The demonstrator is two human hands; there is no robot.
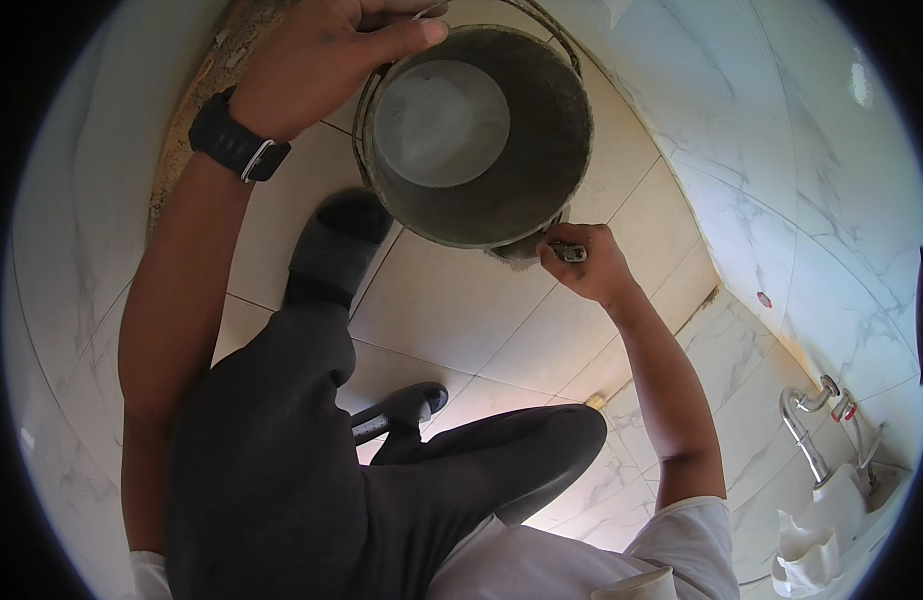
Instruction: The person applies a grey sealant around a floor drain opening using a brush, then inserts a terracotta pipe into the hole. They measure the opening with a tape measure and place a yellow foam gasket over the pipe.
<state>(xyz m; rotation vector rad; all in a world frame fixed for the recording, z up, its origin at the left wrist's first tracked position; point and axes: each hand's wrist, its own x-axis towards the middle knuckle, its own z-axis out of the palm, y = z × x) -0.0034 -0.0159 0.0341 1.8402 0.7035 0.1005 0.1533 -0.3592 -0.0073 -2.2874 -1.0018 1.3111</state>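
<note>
A dark grey bucket (547, 120) with a grimy wall stands on the tiled floor, with cloudy whitish liquid (442, 120) at its bottom. My left hand (367, 35), a black watch on its wrist, is closed at the bucket's far left rim by the wire handle; its fingertips are partly cut off by the upper edge. Down at the near rim, my right hand (590, 262) is wrapped around the handle of what looks like a trowel (522, 249). Its grey blade lies against the bucket's outside, mostly hidden by the rim and my fingers.
Pale floor tiles (452, 290) spread around the bucket. My slippered foot (339, 240) is just left of it. Marbled wall tiles (752, 160) rise at the right, with a metal pipe (797, 430) and a red-marked valve (844, 408) low down. A rough unfinished strip (187, 125) runs along the left.
</note>
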